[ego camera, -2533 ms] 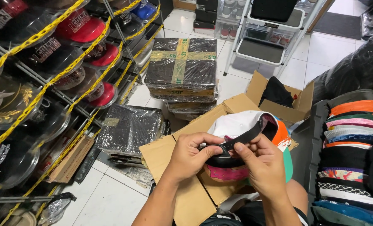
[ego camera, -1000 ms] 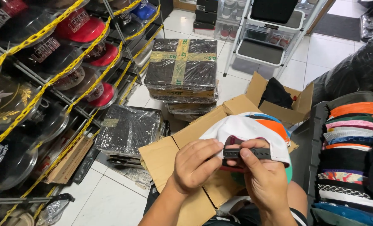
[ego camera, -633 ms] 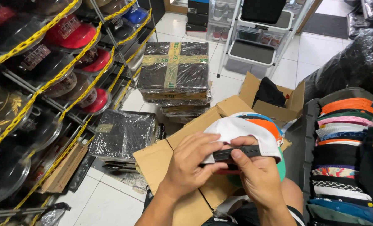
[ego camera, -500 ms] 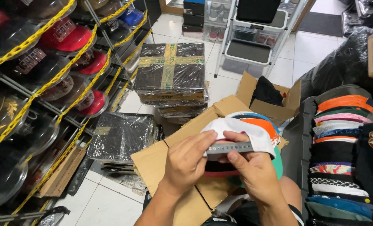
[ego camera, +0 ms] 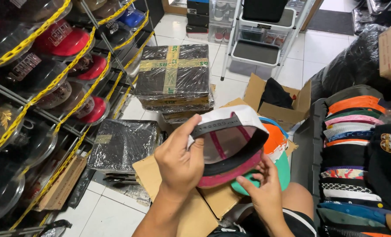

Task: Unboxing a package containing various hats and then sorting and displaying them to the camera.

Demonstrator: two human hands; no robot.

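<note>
Already my left hand [ego camera: 180, 160] gripped the white cap [ego camera: 232, 140] by its grey back strap [ego camera: 215, 126], which looked fastened, above the open cardboard box [ego camera: 160, 175]. My right hand [ego camera: 263, 188] lay open beneath it, steadying the nested caps [ego camera: 276, 151], not yet put down.

Taped black bundle [ego camera: 173, 77] sits mid-floor; step stool [ego camera: 261, 41] behind it, cap rack [ego camera: 50, 87] left, open cardboard box [ego camera: 278, 101] right.
</note>
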